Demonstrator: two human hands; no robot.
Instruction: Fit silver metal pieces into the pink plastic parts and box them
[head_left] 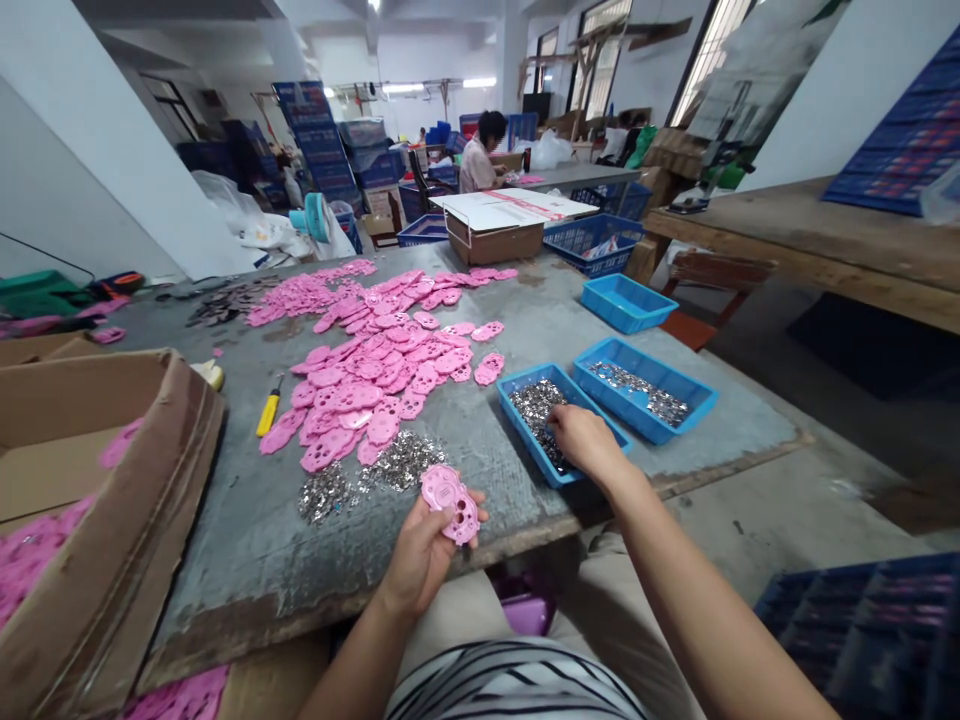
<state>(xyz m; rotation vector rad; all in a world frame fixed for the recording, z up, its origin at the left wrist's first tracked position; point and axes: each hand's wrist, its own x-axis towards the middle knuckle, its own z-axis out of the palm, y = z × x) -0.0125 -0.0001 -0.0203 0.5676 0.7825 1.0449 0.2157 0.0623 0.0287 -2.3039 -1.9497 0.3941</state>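
Observation:
My left hand (422,552) grips a pink plastic plate (451,503) with several holes in it, just above the table's front edge. To the right, my right hand (581,437) dips into a blue tray (504,398) of small shiny metal pieces (537,404); its fingers are pinched together, and whatever lies between them is too small to make out. Loose metal pieces (405,460) are heaped on the table beyond my left hand. Behind that heap spreads a large pile of similar pink plates (382,370).
A second blue tray (705,400) with metal pieces and a third blue tray (628,303) stand at the right. A yellow-handled screwdriver (268,412) lies left of the pile. At far left is a cardboard box (176,440) with pink plates. Another person (480,162) sits farther back.

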